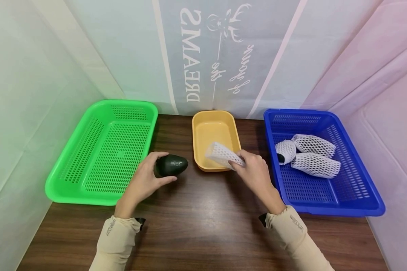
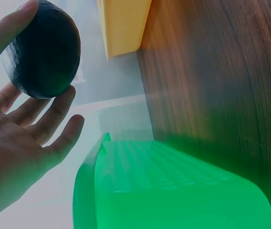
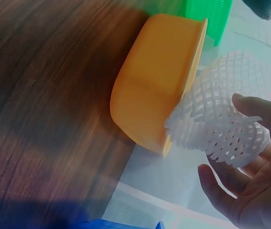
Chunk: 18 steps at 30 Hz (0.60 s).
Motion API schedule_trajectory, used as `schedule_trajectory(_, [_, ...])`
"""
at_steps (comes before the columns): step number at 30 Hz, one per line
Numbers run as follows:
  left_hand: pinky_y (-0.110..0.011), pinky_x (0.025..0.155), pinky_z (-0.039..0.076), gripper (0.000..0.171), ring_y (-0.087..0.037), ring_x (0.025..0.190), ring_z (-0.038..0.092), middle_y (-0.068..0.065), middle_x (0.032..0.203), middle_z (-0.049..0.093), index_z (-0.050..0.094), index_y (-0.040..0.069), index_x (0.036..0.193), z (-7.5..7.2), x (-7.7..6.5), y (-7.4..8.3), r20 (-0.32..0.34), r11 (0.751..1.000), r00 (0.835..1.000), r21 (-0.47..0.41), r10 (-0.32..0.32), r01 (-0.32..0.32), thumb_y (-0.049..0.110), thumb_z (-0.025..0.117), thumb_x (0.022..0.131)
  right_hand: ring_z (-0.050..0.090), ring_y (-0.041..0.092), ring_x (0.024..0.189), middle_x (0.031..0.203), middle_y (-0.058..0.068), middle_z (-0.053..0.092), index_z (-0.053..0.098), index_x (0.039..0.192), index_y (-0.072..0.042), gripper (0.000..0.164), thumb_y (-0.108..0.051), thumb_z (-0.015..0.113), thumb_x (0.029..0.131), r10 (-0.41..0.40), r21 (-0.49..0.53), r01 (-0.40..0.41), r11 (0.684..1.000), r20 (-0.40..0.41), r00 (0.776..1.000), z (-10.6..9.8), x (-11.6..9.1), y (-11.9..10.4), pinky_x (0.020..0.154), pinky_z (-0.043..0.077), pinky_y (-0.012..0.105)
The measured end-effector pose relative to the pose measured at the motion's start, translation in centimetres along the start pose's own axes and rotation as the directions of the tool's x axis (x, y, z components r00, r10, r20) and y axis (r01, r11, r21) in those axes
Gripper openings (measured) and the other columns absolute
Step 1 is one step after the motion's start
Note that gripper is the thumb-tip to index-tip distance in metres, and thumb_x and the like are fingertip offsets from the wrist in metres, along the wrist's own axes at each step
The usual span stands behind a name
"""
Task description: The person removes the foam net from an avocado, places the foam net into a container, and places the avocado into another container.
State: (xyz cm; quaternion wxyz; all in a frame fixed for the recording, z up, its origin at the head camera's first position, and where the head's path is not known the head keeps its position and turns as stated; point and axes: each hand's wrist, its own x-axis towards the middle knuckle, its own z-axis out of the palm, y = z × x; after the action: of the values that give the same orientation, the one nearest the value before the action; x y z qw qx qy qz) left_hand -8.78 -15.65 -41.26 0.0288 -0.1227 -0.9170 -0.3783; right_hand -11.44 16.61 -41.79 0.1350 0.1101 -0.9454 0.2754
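Observation:
My left hand [image 1: 146, 177] grips a dark green avocado [image 1: 172, 165] between thumb and fingers, just right of the green basket. The left wrist view shows the avocado [image 2: 47, 52] held up off the wooden table, its skin bare and glossy. With thumb and fingers, my right hand [image 1: 255, 171] pinches a white foam net sleeve [image 1: 224, 153] over the near end of the yellow bin [image 1: 199, 160]. Seen from the right wrist, the net sleeve [image 3: 221, 107] is hollow and loosely squashed, close by the bin's rim.
At left stands a green basket [image 1: 62, 169] with nothing in it. The blue basket [image 1: 356, 158] at right holds several net-sleeved items [image 1: 315, 165], one showing a dark end. Behind the containers hangs a printed cloth [image 1: 224, 56]; the brown table [image 1: 203, 226] extends in front.

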Motion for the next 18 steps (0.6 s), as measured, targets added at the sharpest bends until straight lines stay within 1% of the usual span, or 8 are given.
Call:
schedule_trajectory(8, [-0.056,0.103,0.046,0.075,-0.035,0.123,0.056,-0.016,0.133,0.058,0.052,0.006,0.133,-0.6,-0.2,-0.3,-0.020,1.000,1.000,-0.008,-0.012,0.012,0.023,0.091,0.071,0.068,0.031,0.070,0.085,0.011,0.075,0.072,0.093,-0.008,0.022,-0.026,0.081,0.083,0.022,-0.004,-0.022,1.000,0.011,1.000,0.4,1.3,0.1,0.058,0.053,0.049])
schedule_trajectory(12, [-0.056,0.103,0.045,0.075,-0.035,0.124,0.055,-0.016,0.133,0.058,0.052,0.006,0.134,-0.9,-0.3,-0.4,-0.023,0.999,0.999,-0.012,-0.031,0.031,0.023,0.090,0.072,0.068,0.030,0.070,0.085,0.009,0.074,0.072,0.093,-0.009,0.022,-0.027,0.081,0.083,0.032,-0.005,-0.032,0.999,0.018,0.999,0.5,1.6,0.2,0.059,0.053,0.048])
schedule_trajectory(18, [-0.056,0.102,0.044,0.076,-0.036,0.123,0.054,-0.017,0.132,0.058,0.051,0.006,0.135,-1.3,-0.5,-0.8,-0.036,0.999,0.998,-0.007,-0.051,0.051,0.023,0.090,0.073,0.068,0.030,0.070,0.088,0.011,0.075,0.072,0.095,-0.009,0.023,-0.028,0.080,0.084,0.046,-0.010,-0.045,0.999,0.038,0.998,0.9,2.0,0.2,0.059,0.053,0.048])
